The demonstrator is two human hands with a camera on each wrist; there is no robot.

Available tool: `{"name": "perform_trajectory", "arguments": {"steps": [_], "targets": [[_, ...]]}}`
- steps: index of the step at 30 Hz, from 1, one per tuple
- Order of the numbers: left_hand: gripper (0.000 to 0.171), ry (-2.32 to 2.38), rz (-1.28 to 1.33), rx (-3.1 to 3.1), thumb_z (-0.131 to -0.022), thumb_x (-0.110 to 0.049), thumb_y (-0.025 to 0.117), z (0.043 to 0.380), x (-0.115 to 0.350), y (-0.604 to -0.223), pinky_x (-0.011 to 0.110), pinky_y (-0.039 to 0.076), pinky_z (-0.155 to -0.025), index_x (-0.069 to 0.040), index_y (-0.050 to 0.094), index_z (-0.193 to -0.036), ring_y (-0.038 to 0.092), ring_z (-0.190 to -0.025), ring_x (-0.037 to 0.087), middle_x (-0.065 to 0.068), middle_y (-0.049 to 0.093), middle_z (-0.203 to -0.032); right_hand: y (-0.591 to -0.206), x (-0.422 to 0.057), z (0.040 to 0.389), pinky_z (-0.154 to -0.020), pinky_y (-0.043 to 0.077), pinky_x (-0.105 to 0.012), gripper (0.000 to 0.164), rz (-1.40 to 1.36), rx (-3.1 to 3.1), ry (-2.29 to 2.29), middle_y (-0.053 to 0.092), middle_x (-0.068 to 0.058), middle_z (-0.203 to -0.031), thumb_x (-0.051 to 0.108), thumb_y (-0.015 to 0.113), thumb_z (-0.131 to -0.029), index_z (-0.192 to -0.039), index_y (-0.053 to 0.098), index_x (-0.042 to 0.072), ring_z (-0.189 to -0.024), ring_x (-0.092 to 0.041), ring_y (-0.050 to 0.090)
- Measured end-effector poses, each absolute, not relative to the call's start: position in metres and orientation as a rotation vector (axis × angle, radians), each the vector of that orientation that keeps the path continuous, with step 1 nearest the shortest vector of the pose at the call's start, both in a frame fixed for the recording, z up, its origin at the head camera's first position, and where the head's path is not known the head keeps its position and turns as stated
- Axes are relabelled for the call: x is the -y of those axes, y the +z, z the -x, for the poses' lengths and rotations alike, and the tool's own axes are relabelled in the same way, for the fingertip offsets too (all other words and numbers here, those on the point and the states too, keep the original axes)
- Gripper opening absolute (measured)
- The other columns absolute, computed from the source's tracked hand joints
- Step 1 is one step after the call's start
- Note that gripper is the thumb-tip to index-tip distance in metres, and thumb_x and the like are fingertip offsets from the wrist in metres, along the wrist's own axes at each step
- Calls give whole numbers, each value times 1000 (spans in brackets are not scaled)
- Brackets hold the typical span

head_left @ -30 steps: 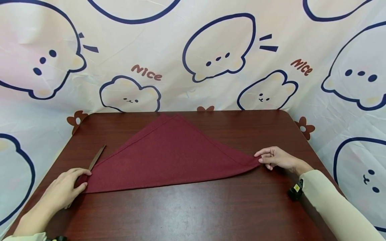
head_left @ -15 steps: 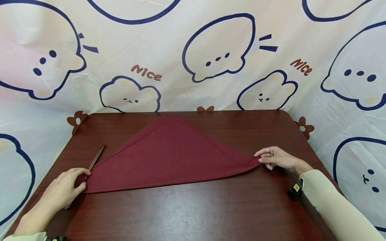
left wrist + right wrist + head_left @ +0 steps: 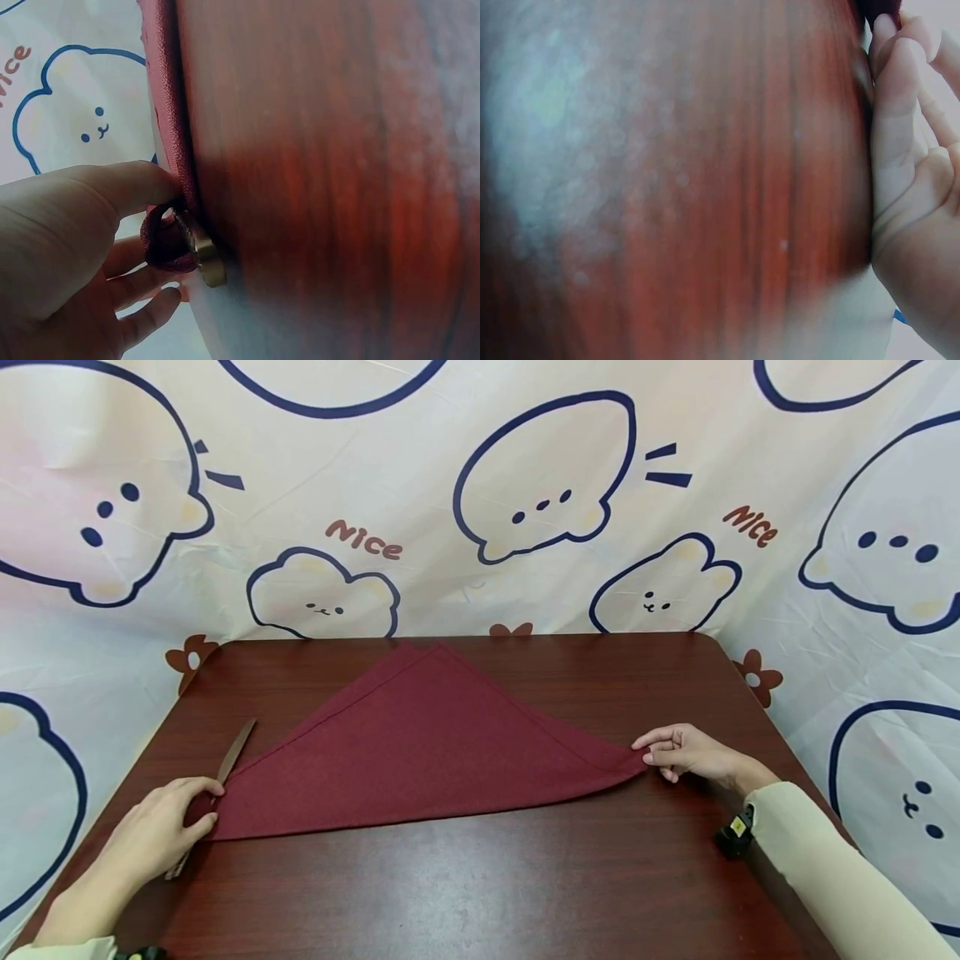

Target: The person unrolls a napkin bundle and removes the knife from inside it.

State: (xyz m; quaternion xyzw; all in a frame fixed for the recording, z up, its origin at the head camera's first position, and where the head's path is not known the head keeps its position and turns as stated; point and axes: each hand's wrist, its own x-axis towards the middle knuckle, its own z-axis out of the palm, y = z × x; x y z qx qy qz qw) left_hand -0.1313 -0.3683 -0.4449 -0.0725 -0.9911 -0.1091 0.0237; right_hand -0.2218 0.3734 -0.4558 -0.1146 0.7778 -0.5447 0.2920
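A dark red cloth napkin (image 3: 420, 752), folded into a triangle, lies on the table with its point toward the back. At its left corner my left hand (image 3: 153, 827) pinches the fabric between thumb and fingers; the left wrist view shows the napkin corner (image 3: 169, 247) curled over there. A slim, brass-coloured metal table knife (image 3: 237, 750) slants beneath that hand, beside the napkin's left edge. Its rounded end (image 3: 211, 264) pokes out by the curled cloth, while the middle is hidden. My right hand (image 3: 693, 755) pinches the opposite corner, slightly raised.
The dark brown wooden table (image 3: 480, 893) has rounded back corners. A pale curtain (image 3: 525, 460) with cartoon drawings hangs behind it and along both sides. A small black wrist camera (image 3: 735, 833) sits under the right sleeve.
The knife has shifted slightly left at its far tip, and more of its near end shows below my left hand. Both hands and the napkin stay almost in place.
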Motion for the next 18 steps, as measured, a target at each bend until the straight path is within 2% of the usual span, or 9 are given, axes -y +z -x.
{"name": "perform_trajectory", "arguments": {"steps": [18], "targets": [[30, -367, 84, 3088, -82, -13, 74, 116, 386, -440, 68, 45, -80, -3, 64, -109, 58, -104, 54, 36, 61, -118, -456, -358, 229, -57, 53, -21, 44, 335, -2063, -1429, 65, 7, -73, 14, 65, -98, -131, 54, -13, -58, -3, 57]]}}
